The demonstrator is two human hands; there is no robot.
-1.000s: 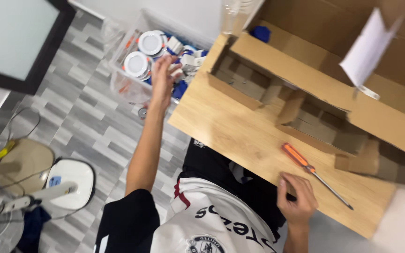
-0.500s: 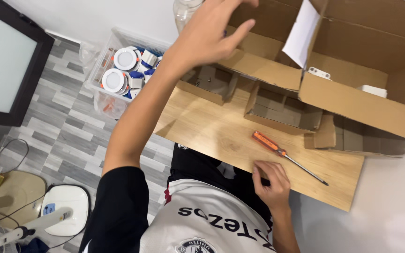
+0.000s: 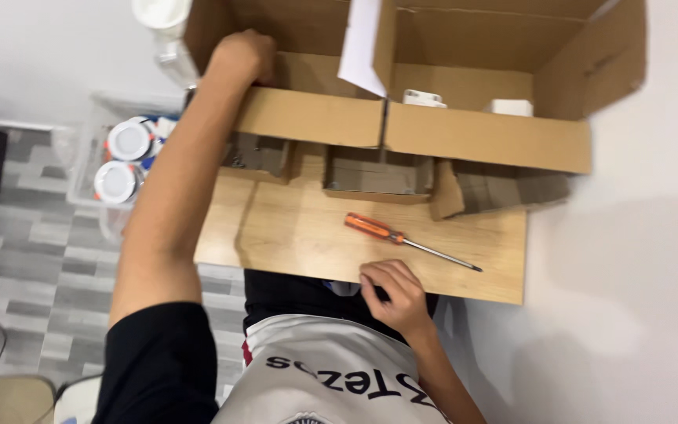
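Cardboard box [image 3: 433, 133] hides the left hand's [image 3: 241, 56] fingers; grip unclear; right hand [image 3: 394, 292] loosely curled, empty.

I see my left hand [image 3: 243, 56] reaching over the near wall into the left end of the big cardboard box [image 3: 480, 137], which stands at the far side of the wooden board [image 3: 292, 235]. Further right inside the box sit two small items [image 3: 464, 100], possibly fittings; the blur hides which. A screwdriver [image 3: 402, 239] lies on the board before the box. My right hand [image 3: 395, 294] rests at the board's near edge, just before the screwdriver. Left of the board, on the floor, stands a bin [image 3: 80, 169] holding round discs [image 3: 123, 161].
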